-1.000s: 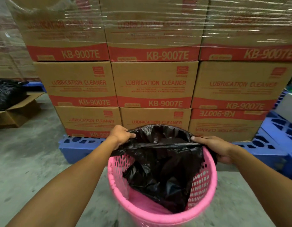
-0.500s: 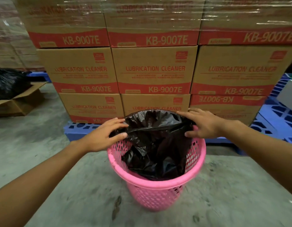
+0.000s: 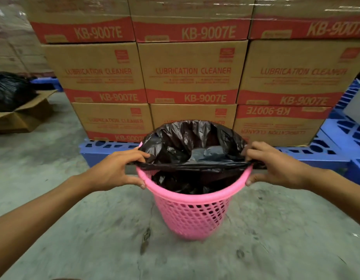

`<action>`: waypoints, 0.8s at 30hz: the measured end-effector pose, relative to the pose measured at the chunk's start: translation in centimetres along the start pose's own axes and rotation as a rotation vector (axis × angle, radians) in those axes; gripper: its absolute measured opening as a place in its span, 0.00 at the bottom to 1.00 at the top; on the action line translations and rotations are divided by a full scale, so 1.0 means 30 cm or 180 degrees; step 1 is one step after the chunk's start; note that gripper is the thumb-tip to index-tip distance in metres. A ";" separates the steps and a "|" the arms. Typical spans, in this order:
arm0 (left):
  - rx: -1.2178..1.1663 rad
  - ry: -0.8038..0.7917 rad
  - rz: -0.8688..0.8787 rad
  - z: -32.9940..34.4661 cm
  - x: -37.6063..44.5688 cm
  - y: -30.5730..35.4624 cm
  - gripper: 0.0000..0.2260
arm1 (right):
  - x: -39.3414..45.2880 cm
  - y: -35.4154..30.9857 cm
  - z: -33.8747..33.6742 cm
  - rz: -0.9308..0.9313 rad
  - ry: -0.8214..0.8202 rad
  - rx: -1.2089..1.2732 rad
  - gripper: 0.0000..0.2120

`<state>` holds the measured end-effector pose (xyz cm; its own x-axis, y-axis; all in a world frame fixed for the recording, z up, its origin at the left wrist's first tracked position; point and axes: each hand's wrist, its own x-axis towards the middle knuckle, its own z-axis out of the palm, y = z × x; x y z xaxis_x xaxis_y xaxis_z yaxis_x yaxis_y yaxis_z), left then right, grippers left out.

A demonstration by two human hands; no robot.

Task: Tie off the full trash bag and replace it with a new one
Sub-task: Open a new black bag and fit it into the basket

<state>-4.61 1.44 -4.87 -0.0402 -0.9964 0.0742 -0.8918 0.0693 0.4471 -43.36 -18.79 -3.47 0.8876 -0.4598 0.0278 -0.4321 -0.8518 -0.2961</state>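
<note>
A pink perforated plastic bin (image 3: 195, 211) stands on the concrete floor in front of me. A black trash bag (image 3: 187, 142) hangs inside it, its mouth spread wide and its far edge rising above the rim. My left hand (image 3: 116, 171) pinches the bag's near edge at the bin's left rim, thumb under the rim. My right hand (image 3: 276, 166) grips the same edge at the right rim. The near edge is stretched taut between both hands. A full black bag (image 3: 9, 89) sits in an open carton at far left.
Stacked cartons (image 3: 193, 71) marked LUBRICATION CLEANER rest on a blue pallet (image 3: 106, 148) right behind the bin. More blue pallets (image 3: 348, 136) lie at right. An open cardboard box (image 3: 23, 116) sits on the floor at left. Bare concrete (image 3: 94, 229) surrounds the bin.
Both hands moved from the bag's far edge outward to the sides of the rim and now pull the near edge taut. The bag's mouth has opened wider.
</note>
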 end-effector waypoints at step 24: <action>0.1673 0.0673 0.1909 0.188 -0.089 0.081 0.04 | -0.180 -0.003 0.176 -0.1258 0.0969 -0.1130 0.14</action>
<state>-9.22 4.00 -8.99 -0.5377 -0.7636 0.3574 -0.8426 0.5027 -0.1935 -47.29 -14.91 -8.64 0.9287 -0.0984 0.3576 -0.1528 -0.9801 0.1270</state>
